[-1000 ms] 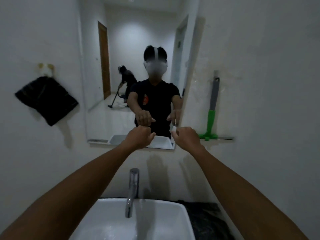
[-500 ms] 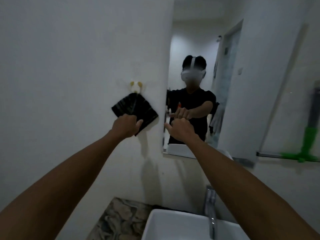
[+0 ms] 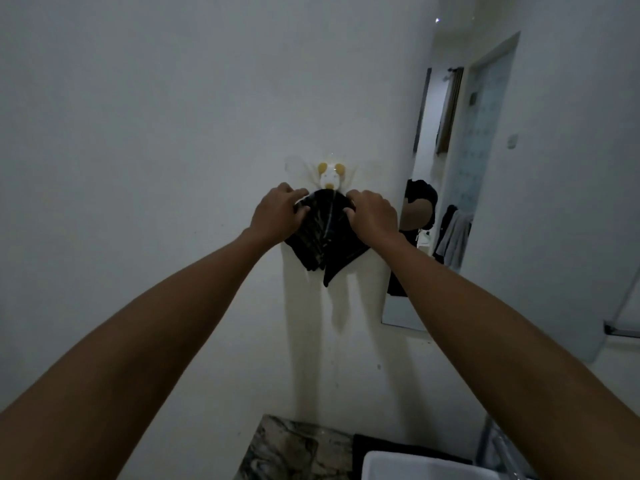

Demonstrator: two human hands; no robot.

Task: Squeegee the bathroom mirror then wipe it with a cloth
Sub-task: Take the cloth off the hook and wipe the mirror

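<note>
Two hands, our left [image 3: 278, 211] and right [image 3: 372, 213], grasp one black cloth [image 3: 325, 237] between them, under one hook [image 3: 330, 174].

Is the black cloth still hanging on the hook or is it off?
Still hanging. The black cloth droops from the white-and-yellow wall hook, with the left hand and right hand gripping its top.
</note>
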